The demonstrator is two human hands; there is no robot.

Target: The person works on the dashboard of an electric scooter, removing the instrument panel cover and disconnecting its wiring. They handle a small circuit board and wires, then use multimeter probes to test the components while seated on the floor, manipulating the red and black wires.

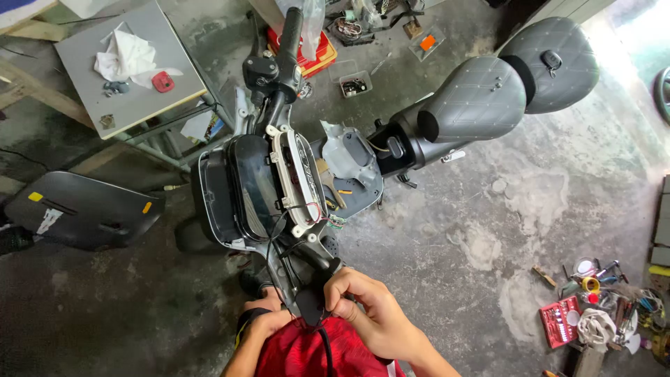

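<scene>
Stained concrete floor (488, 230), scooter (293, 174), black panel (84, 209), scattered tools (593, 307)

Both forearms rise from below; the right hand (366, 307) curls, fingers bent, beside the lower, partly hidden left hand (269, 322).

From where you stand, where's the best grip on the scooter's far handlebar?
Probably the bare black grip of the far handlebar, wrapping around its round shaft from the open side away from the lever. Its outer end sits under a clear bag, so hold mid-grip. Both hands are at the near handlebar.

Dim, daylight glare top right (fisheye edges)
</scene>
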